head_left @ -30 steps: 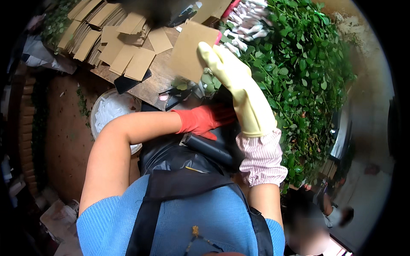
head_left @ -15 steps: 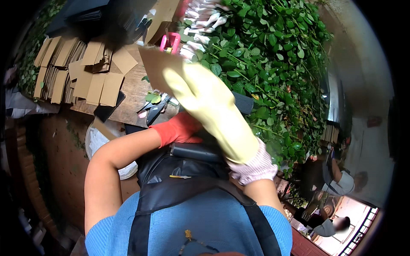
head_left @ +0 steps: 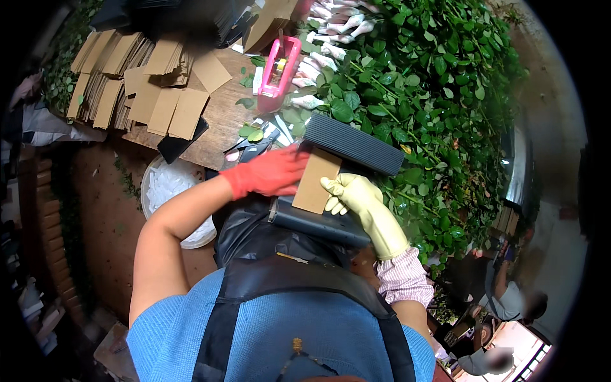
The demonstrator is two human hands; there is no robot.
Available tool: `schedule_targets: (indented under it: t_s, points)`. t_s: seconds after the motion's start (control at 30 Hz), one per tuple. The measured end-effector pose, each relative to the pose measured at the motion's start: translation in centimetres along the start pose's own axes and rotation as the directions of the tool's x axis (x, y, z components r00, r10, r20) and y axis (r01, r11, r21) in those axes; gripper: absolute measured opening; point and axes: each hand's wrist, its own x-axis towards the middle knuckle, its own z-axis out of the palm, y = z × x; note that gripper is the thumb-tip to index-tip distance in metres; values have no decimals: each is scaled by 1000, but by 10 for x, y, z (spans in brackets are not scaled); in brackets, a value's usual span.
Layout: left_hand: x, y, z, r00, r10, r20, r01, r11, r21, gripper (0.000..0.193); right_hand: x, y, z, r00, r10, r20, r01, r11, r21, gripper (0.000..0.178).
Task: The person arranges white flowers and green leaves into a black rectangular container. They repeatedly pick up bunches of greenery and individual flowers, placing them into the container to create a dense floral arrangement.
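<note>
In front of me a flat brown cardboard piece (head_left: 314,184) lies on a dark stand with a black ribbed block (head_left: 354,145) along its far side and a smooth dark bar (head_left: 318,223) along its near side. My right hand (head_left: 358,198), in a pale yellow rubber glove, grips the cardboard's right edge, thumb on top and fingers curled. My left hand (head_left: 272,173), in a red glove, is open, its fingers stretched flat at the cardboard's left edge. Just beyond it are black-handled scissors (head_left: 261,143) and loose leaves. A pink tape dispenser (head_left: 280,76) stands farther off.
Stacks of cut cardboard (head_left: 105,92) cover the wooden table (head_left: 223,102) at left, by a dark flat object (head_left: 183,141). Leafy green stems (head_left: 439,127) with white-wrapped flower heads (head_left: 344,25) fill the right. A white tub of scraps (head_left: 172,191) stands lower left. Other people appear far right.
My right hand has come down and toward me with the cardboard, laying it on the stand. My left hand has shifted slightly outward with fingers extended. The view has tilted a little.
</note>
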Motion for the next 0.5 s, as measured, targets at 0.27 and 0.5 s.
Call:
schedule_targets:
  t_s: [0.27, 0.5]
  points:
    - [3, 13, -26, 963, -38, -268, -12, 983, -181, 44, -21, -23, 13, 988, -41, -146, 8, 976, -217, 39]
    - [20, 35, -17, 996, -88, 19, 90, 973, -211, 51, -52, -32, -11, 940, -332, 76, 323, 800, -506, 49]
